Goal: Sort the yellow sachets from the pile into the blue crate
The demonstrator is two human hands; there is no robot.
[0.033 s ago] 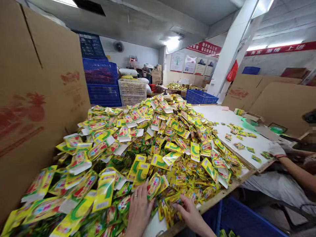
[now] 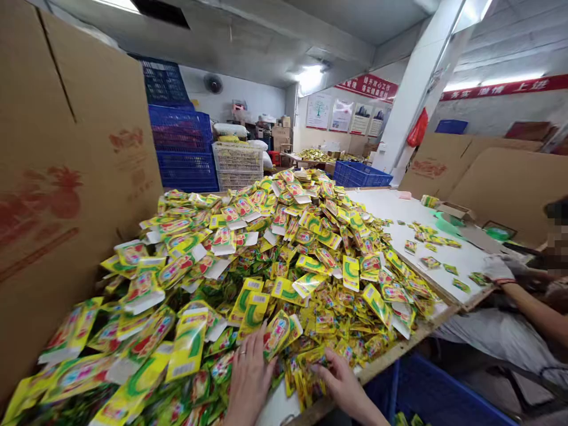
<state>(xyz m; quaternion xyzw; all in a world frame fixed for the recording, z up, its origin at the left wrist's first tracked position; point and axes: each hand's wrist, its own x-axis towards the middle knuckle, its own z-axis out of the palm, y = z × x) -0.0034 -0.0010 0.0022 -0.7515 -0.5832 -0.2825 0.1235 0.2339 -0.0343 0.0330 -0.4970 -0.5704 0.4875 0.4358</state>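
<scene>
A large pile of yellow and green packets [image 2: 310,231] covers the table. My left hand [image 2: 252,374] lies palm down at the pile's near edge, fingers extended, a ring on one finger, touching packets beside a yellow packet with a red fruit print [image 2: 277,336]. To its right, my right hand [image 2: 344,381] rests against small yellow sachets [image 2: 306,378], its thumb and forefinger apart and the other fingers partly hidden. Neither hand visibly grips a packet. A bit of white tabletop [image 2: 279,408] shows between the hands.
A tall cardboard box [image 2: 80,177] walls the left side. Below the table edge at right is a blue crate [image 2: 439,396]. A person's gloved hand [image 2: 499,267] is at the white table [image 2: 386,204] on the right. Blue crates [image 2: 184,145] are stacked behind.
</scene>
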